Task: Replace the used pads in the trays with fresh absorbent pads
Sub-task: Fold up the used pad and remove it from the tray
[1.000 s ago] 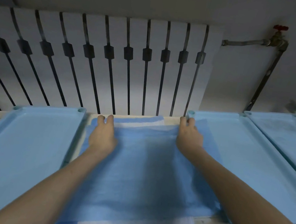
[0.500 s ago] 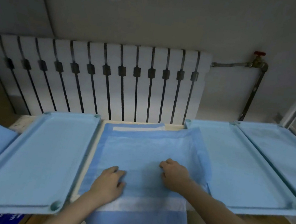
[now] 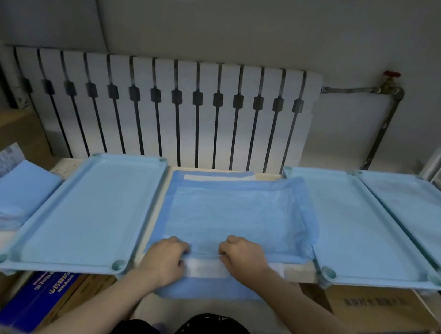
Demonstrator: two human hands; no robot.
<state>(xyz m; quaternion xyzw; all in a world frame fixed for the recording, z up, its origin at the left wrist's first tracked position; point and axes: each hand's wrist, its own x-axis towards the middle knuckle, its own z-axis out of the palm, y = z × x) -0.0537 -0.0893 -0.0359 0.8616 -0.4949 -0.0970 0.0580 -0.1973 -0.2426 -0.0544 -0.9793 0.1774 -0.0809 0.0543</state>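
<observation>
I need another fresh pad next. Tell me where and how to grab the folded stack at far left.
Take the folded stack by its near short end, coming from the front. That end overhangs nothing, but its rounded fold faces you, and the left tray crowds its right side.

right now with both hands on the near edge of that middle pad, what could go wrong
The pad rides up over the rim of the tray on its right, so it may bunch there instead of lying flat. Its near edge overhangs the shelf under the left hand and right hand; a tug could slide it off. Neighbouring trays sit close and could get nudged.
</observation>
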